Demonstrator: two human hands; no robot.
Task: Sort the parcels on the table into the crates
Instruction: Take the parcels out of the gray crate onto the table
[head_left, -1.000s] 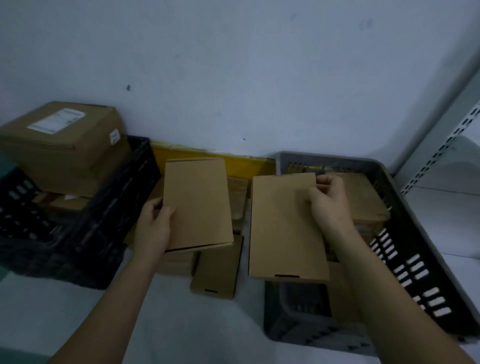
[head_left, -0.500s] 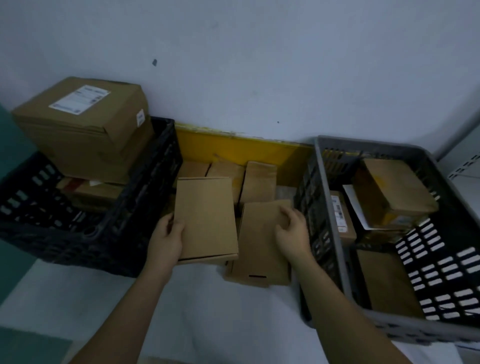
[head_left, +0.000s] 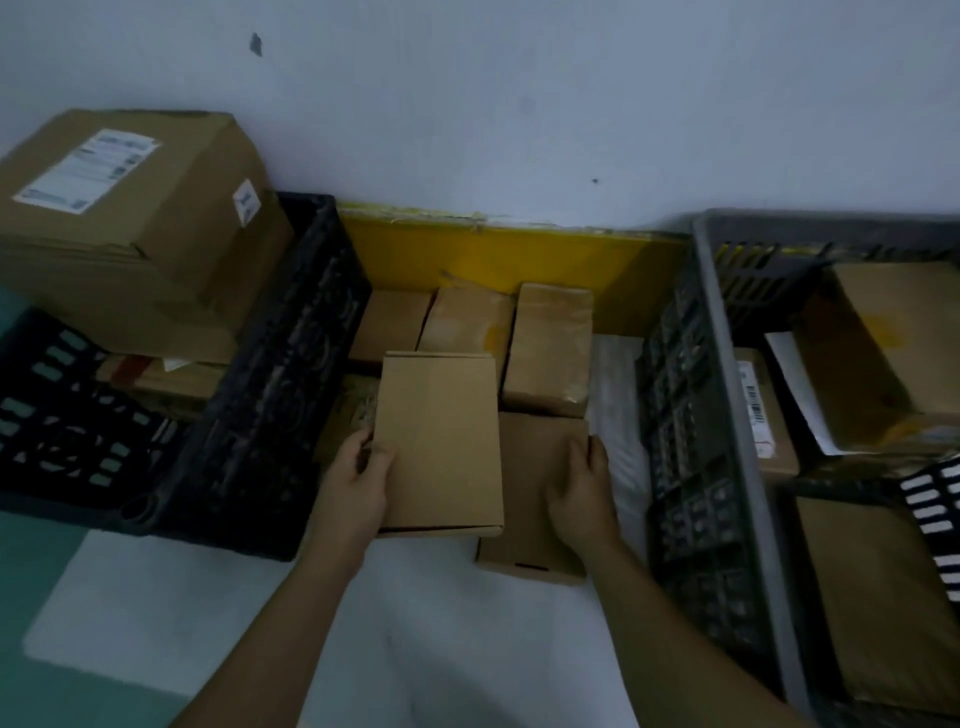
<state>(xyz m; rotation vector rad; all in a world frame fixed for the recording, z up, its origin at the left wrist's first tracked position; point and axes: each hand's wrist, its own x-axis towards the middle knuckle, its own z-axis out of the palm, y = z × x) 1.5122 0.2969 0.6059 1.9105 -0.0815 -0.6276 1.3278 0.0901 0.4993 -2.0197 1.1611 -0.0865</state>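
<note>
Left hand (head_left: 360, 480) grasping a flat cardboard parcel (head_left: 439, 441) by its left edge, thumb on top, parcel held just above the white desk (head_left: 441, 623) between the two crates. Right hand (head_left: 582, 491) laid on a second flat parcel (head_left: 530, 525) lying on the desk beside and partly under the first, fingers bent over its right edge and gripping it. Behind these, three upright brown parcels (head_left: 548, 348) side by side against a yellow board (head_left: 493, 260) at the wall. Black crate (head_left: 260, 389) on the left, carrying a large cardboard box (head_left: 140, 228) with a white label on top, smaller parcels underneath. Grey crate (head_left: 727, 364) on the right, holding several brown parcels, among them a labelled box (head_left: 763, 415) near its left wall, a bigger box (head_left: 893, 353) at the back and a flat brown packet (head_left: 883, 597) at the front. Strip of clear plastic wrap (head_left: 618, 415) lying on the desk beside the grey crate.
</note>
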